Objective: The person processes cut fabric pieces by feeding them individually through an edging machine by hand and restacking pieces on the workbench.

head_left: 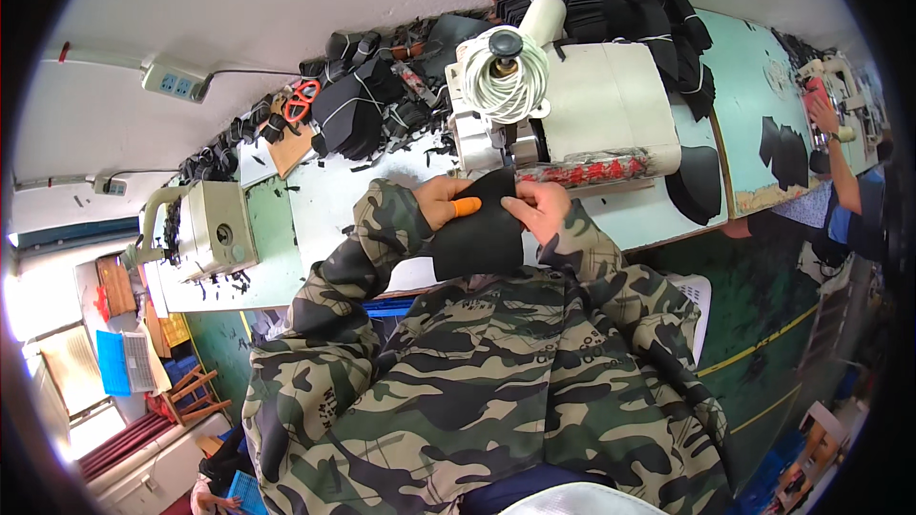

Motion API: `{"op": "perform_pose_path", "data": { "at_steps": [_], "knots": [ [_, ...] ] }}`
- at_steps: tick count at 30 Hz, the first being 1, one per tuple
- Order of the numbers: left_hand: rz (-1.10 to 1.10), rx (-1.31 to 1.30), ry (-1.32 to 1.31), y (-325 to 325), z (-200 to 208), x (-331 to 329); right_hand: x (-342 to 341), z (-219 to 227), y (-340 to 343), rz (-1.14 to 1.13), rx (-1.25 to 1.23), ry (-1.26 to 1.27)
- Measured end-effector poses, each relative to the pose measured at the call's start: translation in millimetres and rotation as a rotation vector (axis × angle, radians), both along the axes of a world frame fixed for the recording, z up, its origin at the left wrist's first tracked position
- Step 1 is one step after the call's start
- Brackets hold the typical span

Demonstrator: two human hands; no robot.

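Observation:
A flat black leather-like piece (477,244) spans the gap between my hands, its far edge at the front of a cream bench machine (611,100). My left hand (442,202) pinches the piece's left side, an orange cover on one finger lying over its surface. On the right side, my right hand (542,209) is closed on the piece's edge, thumb on top. The fingers beneath the piece are hidden. A coil of white cord (506,81) hangs around the knob on the machine's top, just beyond my hands. Red marks streak the machine's front cover.
Tied bundles of black pieces (358,110) and orange-handled scissors (301,101) lie along the wall. More black stacks (611,0) stand behind the machine. A loose black piece (695,186) rests right of it. Another machine (215,229) sits left. At far right a co-worker's arm (838,153) reaches over the bench.

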State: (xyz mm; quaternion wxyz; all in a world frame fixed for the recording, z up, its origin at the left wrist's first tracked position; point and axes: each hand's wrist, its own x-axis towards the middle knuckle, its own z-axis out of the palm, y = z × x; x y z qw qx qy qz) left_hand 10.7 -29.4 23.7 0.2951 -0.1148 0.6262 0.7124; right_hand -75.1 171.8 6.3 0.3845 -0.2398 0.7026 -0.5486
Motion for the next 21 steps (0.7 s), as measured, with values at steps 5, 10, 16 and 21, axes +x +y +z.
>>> {"op": "perform_pose_path", "data": {
  "at_steps": [5,10,16,21],
  "knots": [
    [0.09,-0.004,-0.095,-11,-20,-11,-18,3,-1,0.115,0.11,0.15],
    [0.107,-0.111,-0.137,-29,-24,-17,-43,27,10,0.009,0.166,0.327],
    [0.036,-0.185,-0.108,-28,-26,-29,-57,27,11,-0.03,0.148,0.368],
    [0.049,-0.16,-0.136,-32,-21,-28,-59,24,7,-0.004,0.131,0.499]
  ]
}}
